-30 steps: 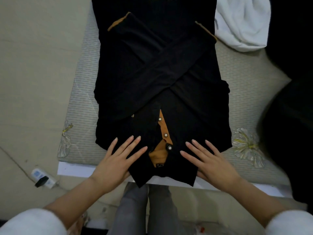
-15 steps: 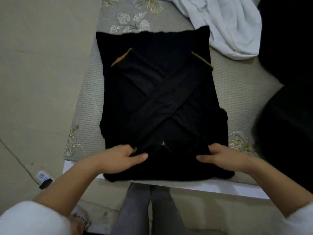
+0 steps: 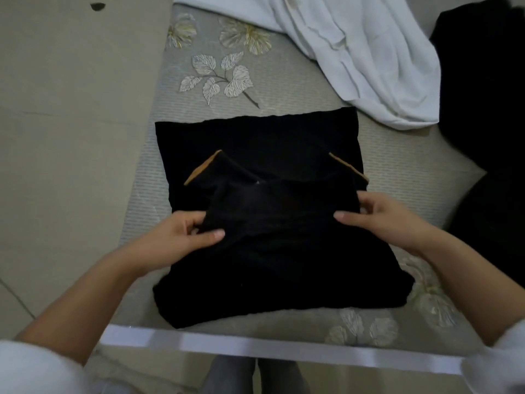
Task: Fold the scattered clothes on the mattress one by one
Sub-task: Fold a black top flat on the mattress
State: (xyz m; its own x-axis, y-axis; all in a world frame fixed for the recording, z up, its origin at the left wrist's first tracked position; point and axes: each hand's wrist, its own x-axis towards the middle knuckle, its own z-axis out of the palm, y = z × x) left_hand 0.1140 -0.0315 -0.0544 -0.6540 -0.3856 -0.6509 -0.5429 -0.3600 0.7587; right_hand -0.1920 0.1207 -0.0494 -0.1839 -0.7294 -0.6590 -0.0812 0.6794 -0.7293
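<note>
The black knit garment (image 3: 264, 265) lies flat at the centre of the frame on the mattress (image 3: 397, 166). Its far hem is straight and its near edge stops just short of the white border strip (image 3: 227, 344). The left hand (image 3: 181, 237) pinches the left corner of the doubled-over part, thumb on top and fingers tucked beneath; the right hand (image 3: 380, 220) pinches the right corner likewise. Tan-trimmed cuffs (image 3: 203, 167) poke out beyond the fold. Bare ribbed, leaf-printed mattress fabric lies open above the garment. A crumpled white garment (image 3: 369, 61) fills the upper right, dark cloth (image 3: 483, 137) the right edge, and smooth floor (image 3: 71, 137) the left.
</note>
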